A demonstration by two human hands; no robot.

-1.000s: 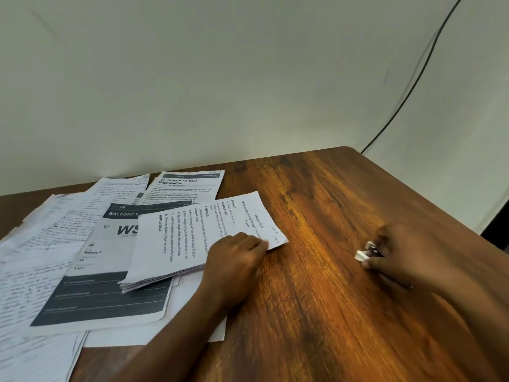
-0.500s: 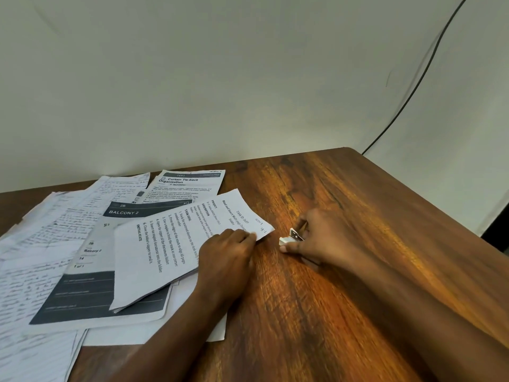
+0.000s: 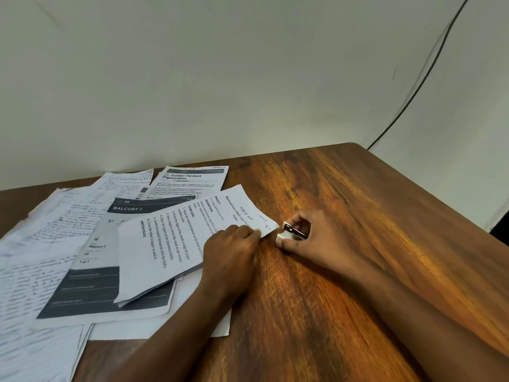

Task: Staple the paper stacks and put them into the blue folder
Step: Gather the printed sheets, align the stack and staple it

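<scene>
Head view: stapler at the corner of the stack.
My left hand pinched the paper stack near its right corner on the wooden table; my right hand gripped the small stapler just beside that corner.

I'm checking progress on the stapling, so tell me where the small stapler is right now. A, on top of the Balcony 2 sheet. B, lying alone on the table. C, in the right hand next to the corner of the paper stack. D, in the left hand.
C: the right hand grips the stapler just beside the stack corner, which the left hand holds down.
</scene>
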